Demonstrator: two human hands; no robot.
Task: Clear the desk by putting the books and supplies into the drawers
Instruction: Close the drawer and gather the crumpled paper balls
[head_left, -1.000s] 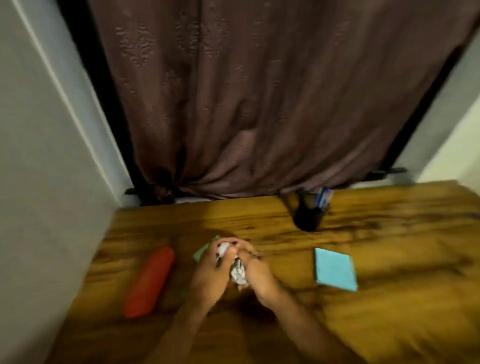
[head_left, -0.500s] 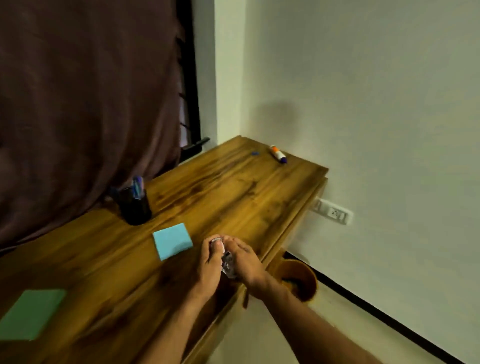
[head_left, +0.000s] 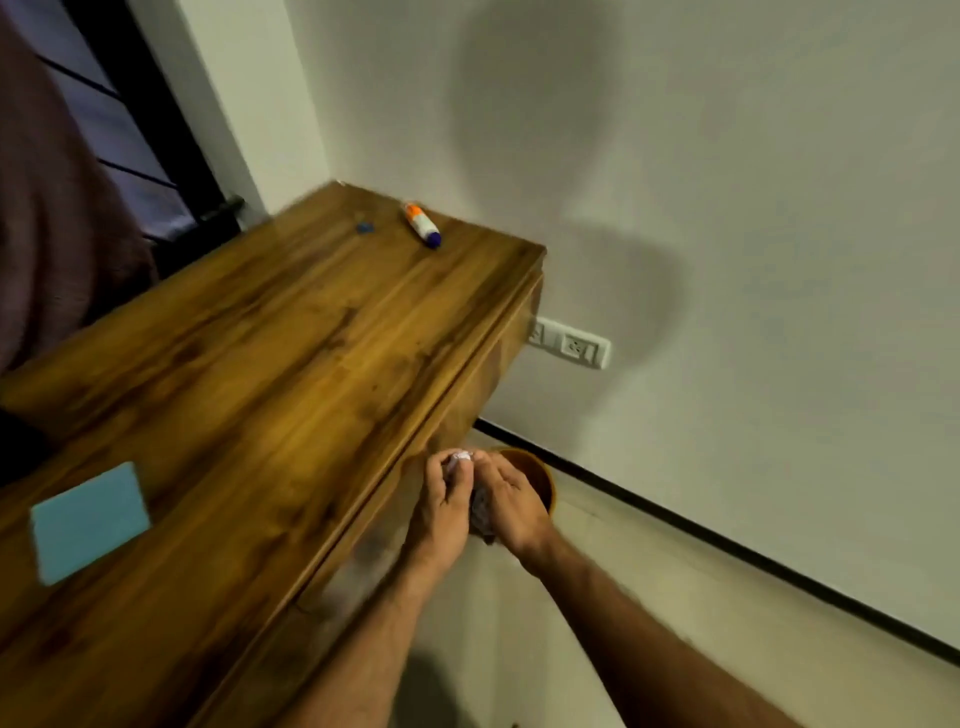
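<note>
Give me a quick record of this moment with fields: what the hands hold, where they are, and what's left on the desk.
held item: crumpled paper ball, pressed between left hand and right hand
hands' position: off the desk's front edge, over an orange-brown bin on the floor
left on desk: blue sticky-note pad, glue stick, small blue cap
drawers: state not visible
</note>
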